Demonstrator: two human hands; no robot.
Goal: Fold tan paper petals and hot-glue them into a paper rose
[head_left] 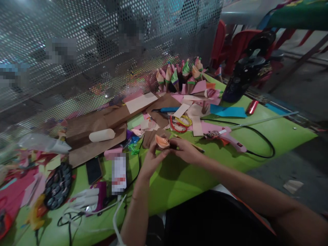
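Observation:
My left hand (151,158) and my right hand (186,149) meet over the green table (282,133), both pinched on a small rolled orange paper piece (162,141). The left hand's fingers curl round its near side. The right hand's thumb and fingers press on its right side. A brown paper scrap (151,136) lies just behind the hands. A pink glue gun (228,137) with a black cord lies to the right of my right hand.
Paper cones (179,77) stand at the back by a perforated metal screen (102,44). Brown paper sheets (102,126), a white cylinder (101,135), scissors (179,123), a dark bottle (241,78), a phone (93,169) and a round palette (57,186) crowd the table. Red chairs (235,44) stand behind.

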